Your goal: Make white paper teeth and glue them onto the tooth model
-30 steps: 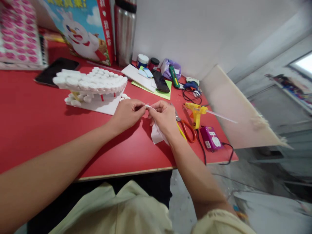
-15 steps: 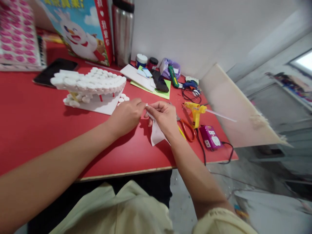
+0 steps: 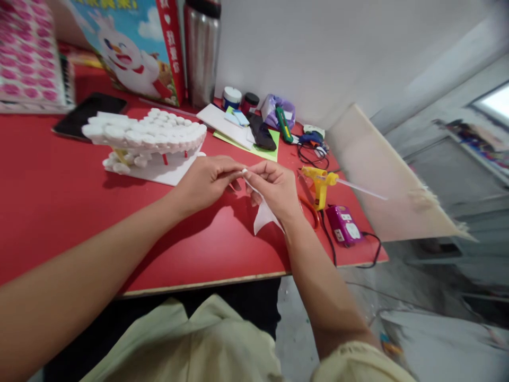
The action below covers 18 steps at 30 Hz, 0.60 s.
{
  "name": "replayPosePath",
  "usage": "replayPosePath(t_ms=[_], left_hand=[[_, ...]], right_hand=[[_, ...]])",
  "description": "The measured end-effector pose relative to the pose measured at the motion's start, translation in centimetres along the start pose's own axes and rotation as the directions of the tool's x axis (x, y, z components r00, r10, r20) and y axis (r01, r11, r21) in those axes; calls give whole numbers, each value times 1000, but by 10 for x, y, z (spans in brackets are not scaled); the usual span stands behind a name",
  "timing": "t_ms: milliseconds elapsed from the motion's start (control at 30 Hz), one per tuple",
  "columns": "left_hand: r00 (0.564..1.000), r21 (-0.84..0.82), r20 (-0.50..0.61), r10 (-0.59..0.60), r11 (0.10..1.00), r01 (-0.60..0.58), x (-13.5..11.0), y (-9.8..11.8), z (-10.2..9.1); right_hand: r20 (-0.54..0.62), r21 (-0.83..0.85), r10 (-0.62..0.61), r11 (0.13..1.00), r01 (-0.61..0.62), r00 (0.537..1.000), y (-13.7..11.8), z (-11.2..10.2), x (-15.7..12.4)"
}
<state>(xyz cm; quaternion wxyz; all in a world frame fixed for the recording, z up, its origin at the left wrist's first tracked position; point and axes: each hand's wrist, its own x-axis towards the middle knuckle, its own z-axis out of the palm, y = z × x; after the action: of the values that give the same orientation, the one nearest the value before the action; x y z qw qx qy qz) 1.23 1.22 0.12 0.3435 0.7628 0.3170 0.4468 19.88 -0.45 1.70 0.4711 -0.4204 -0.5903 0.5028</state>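
Note:
My left hand point(image 3: 207, 183) and my right hand point(image 3: 274, 188) meet over the red table point(image 3: 59, 201), fingertips pinched together on a small white paper piece point(image 3: 264, 216). The paper's corner hangs below my right palm. A white model built of small round white pieces point(image 3: 145, 139) stands just left of my hands on a white base. Orange-handled scissors point(image 3: 308, 209) lie partly hidden under my right hand.
A yellow glue gun point(image 3: 320, 183) and a pink plug point(image 3: 344, 224) with a black cord lie at the right. Behind are a steel flask point(image 3: 202, 53), a picture box point(image 3: 131, 48), a black phone point(image 3: 87, 112), paint jars, a green cutter point(image 3: 284, 124) and green paper. The table edge runs close to my lap.
Both hands have stayed together and shifted slightly right and toward me. The white paper has moved with them, and the scissors are more covered by my right hand.

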Motion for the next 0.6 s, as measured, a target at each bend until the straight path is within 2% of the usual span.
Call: replayPosePath(t_ms=[67, 133, 300, 367, 433, 500, 600], left_hand=[[998, -40, 2, -57, 998, 57, 0, 1, 1], [998, -4, -7, -68, 998, 68, 0, 2, 2], [998, 203, -56, 4, 979, 8, -3, 5, 5], [997, 243, -81, 18, 970, 2, -3, 6, 7], [995, 226, -101, 6, 974, 17, -3, 6, 7], [993, 178, -116, -32, 983, 52, -2, 5, 6], [988, 121, -133, -83, 988, 99, -1, 1, 4]], right_hand=[[3, -21, -12, 1000, 12, 1000, 1, -1, 0], [-4, -52, -37, 998, 37, 999, 5, 0, 0], [-25, -217, -152, 966, 143, 988, 13, 4, -2], [-38, -240, -152, 961, 138, 988, 12, 5, -3], [-44, -137, -57, 989, 51, 997, 7, 4, -2], [-10, 52, 119, 992, -118, 993, 2, -1, 1], [162, 252, 362, 884, -393, 918, 0, -12, 7]])
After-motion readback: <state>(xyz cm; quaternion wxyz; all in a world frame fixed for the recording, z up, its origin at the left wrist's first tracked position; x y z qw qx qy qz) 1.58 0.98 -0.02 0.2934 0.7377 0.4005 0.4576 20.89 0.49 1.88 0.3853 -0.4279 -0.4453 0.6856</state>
